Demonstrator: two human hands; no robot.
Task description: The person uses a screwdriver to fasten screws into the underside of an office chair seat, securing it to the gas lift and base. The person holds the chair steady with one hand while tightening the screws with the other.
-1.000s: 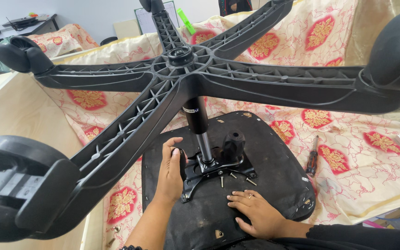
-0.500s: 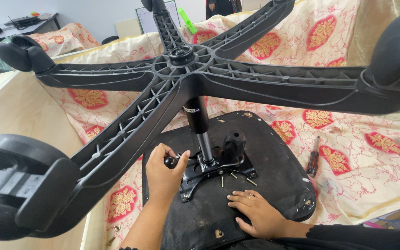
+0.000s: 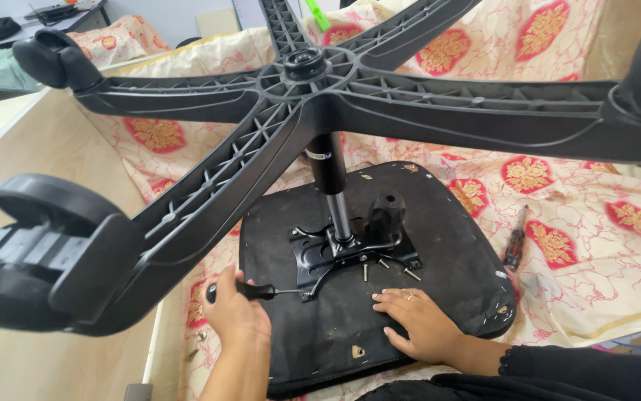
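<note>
An upturned office chair lies on a patterned cloth, its black five-arm wheel base (image 3: 313, 96) pointing up at me. The gas column (image 3: 329, 174) runs down to a black metal mounting plate (image 3: 339, 252) on the underside of the black seat (image 3: 410, 223). My left hand (image 3: 235, 312) grips a black-handled screwdriver (image 3: 257, 290) whose tip meets the plate's near left corner. My right hand (image 3: 417, 323) rests flat on the seat, fingers spread, just in front of several loose screws (image 3: 387, 267).
A second screwdriver (image 3: 515, 249) with a dark handle lies on the cloth right of the seat. A large caster (image 3: 46, 245) hangs close at the left. A wooden board (image 3: 46, 156) runs along the left side. A few screws (image 3: 200, 338) lie by the board.
My left hand drew back from the mounting plate toward me and now holds a screwdriver against the plate's corner. The right hand stayed flat on the seat. The view shifted slightly.
</note>
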